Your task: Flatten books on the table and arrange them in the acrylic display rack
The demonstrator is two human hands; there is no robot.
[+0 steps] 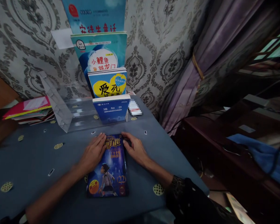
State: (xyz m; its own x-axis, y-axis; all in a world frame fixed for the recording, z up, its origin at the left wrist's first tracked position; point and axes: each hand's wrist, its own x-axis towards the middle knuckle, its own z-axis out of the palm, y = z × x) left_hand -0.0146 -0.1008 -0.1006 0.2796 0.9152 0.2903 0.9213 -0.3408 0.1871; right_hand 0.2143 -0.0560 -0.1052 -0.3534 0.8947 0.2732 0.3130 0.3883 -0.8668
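A dark blue book (112, 168) with gold title lettering, a cartoon figure and the number 22 lies on the table, its cover facing up. My left hand (93, 152) rests flat over the book's upper left edge, with its fingers stretched out towards the title. At the upper right edge, my right hand (136, 149) has its fingers loosely bent, the fingertips touching the book's corner and side. Just beyond both hands, a blue booklet (112, 110) marked 2022 stands upright at the front of a clear tiered stand (80, 123).
Behind the booklet, a yellow-and-blue book (108, 85), a teal book (100, 51) and a taller blue book (95, 15) stand in rising tiers. Left of them is a stack of books (30, 109). A tied purple curtain (184, 84) hangs right of the table (72, 177).
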